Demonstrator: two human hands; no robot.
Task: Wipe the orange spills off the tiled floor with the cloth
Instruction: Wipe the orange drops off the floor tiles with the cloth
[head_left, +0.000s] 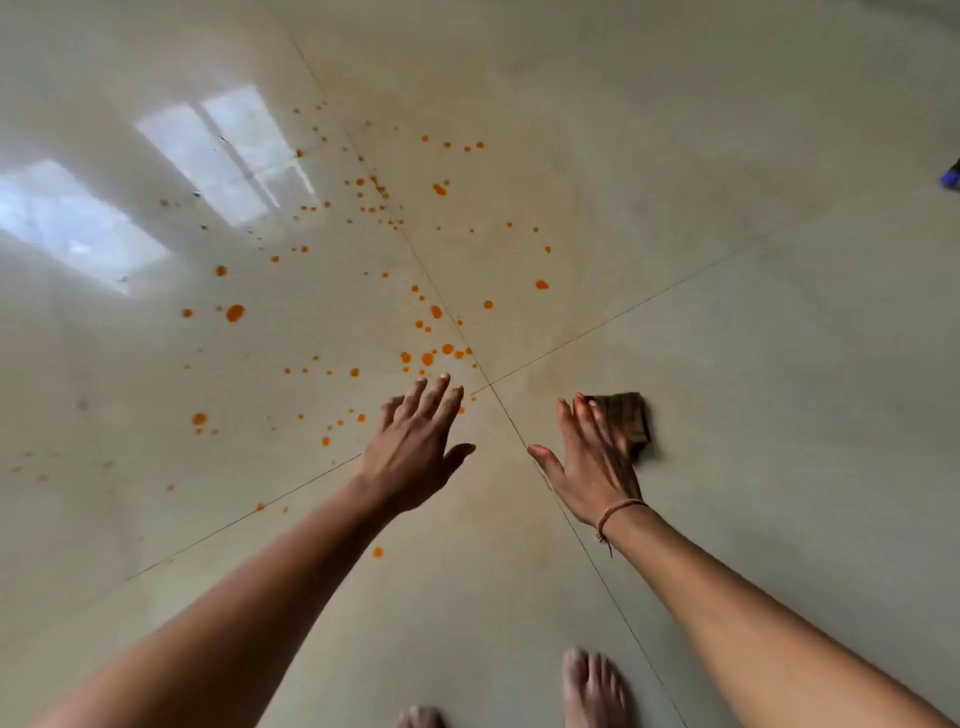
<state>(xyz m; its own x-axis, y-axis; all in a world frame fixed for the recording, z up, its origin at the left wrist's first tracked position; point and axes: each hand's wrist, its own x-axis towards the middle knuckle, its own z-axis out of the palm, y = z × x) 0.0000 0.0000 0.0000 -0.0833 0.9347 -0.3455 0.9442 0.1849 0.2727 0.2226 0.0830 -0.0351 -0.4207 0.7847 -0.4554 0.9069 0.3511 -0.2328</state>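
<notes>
Orange spills (427, 358) dot the glossy beige tiled floor (727, 364) as many small drops, spread from the upper middle down to the lower left. A brown folded cloth (626, 421) lies flat on the floor right of the tile-joint crossing. My right hand (592, 462) rests flat on the cloth's left part with fingers stretched out, pressing on it. My left hand (415, 447) hovers left of the crossing, fingers spread, holding nothing, its fingertips just below a cluster of drops.
My bare feet (592, 691) stand at the bottom edge. A blue object (951, 176) shows at the far right edge. Window light reflects brightly on the tiles at the left (78, 223). Thin grout lines cross near the hands.
</notes>
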